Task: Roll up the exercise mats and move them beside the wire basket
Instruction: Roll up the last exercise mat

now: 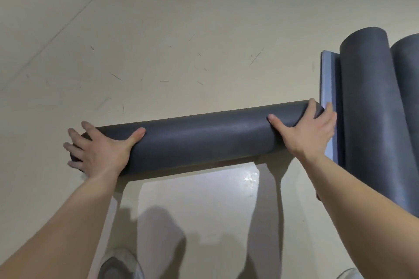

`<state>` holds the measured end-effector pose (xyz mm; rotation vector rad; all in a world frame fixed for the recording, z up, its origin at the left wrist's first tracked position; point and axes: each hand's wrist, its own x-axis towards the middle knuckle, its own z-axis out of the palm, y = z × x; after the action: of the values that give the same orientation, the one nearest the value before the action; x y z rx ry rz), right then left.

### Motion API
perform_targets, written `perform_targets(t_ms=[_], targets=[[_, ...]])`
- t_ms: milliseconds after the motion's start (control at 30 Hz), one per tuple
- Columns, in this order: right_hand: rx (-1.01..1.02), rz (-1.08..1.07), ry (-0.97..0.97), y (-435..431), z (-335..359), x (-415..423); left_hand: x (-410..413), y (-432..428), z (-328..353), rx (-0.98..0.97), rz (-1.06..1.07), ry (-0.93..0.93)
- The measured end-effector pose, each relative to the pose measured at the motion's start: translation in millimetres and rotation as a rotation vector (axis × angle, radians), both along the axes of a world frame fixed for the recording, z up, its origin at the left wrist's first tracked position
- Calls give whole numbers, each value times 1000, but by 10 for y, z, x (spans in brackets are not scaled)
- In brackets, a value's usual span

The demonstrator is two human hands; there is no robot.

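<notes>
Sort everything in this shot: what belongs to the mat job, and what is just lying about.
Belongs to the job:
rolled mat lying crosswise on the floor
left hand and right hand, resting on its ends
second rolled mat and third rolled mat at the right
pale blue mat edge beside them

Just there:
scuffed floor
the person's shoe

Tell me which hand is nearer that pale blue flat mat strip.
Right. The right hand rests on the end of the dark grey rolled mat beside the pale blue flat mat strip; the left hand rests on its opposite end.
</notes>
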<state>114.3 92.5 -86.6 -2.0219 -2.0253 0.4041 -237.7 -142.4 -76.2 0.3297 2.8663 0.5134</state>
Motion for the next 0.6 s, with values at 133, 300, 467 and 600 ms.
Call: perform_targets(t_ms=[133, 300, 467, 600], targets=[[-129, -264, 320, -30, 39, 18, -58, 33, 30, 69, 182, -101], [-125, -317, 518, -67, 4, 205, -139, -91, -4, 116, 268, -155], [-116, -341, 664, -168, -62, 230, -139, -265, -81, 277, 388, -211], [-126, -380, 629, -192, -56, 197, -126, -387, -60, 325, 376, -196]])
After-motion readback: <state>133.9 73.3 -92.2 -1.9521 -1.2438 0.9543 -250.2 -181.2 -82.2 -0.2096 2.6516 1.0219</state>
